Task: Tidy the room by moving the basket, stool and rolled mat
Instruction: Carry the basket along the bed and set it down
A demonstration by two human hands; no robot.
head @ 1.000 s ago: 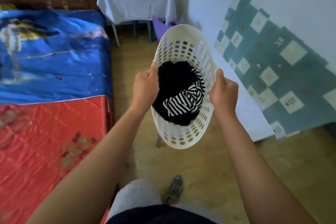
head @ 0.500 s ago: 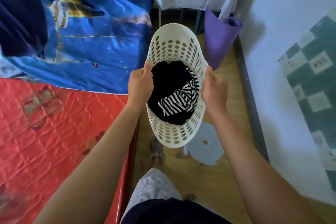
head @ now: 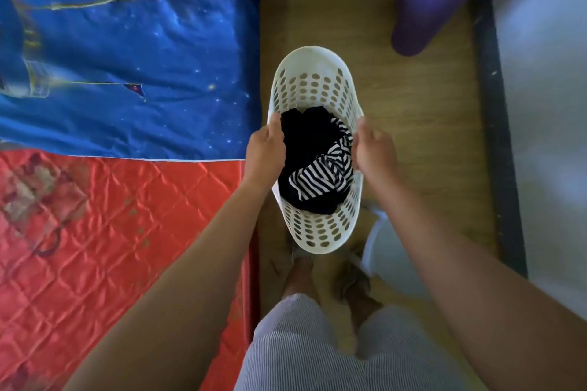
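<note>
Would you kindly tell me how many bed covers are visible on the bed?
2: a blue cover over the far part of the bed, and a red quilted cover on the near part; others may lie hidden.

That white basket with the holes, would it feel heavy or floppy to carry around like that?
Probably light: the basket is thin perforated plastic holding only a few clothes. It looks fairly stiff, since its rim keeps an oval shape under the left hand and right hand, though it may flex a little. Being tall and narrow, it might tip if set down carelessly.
</note>
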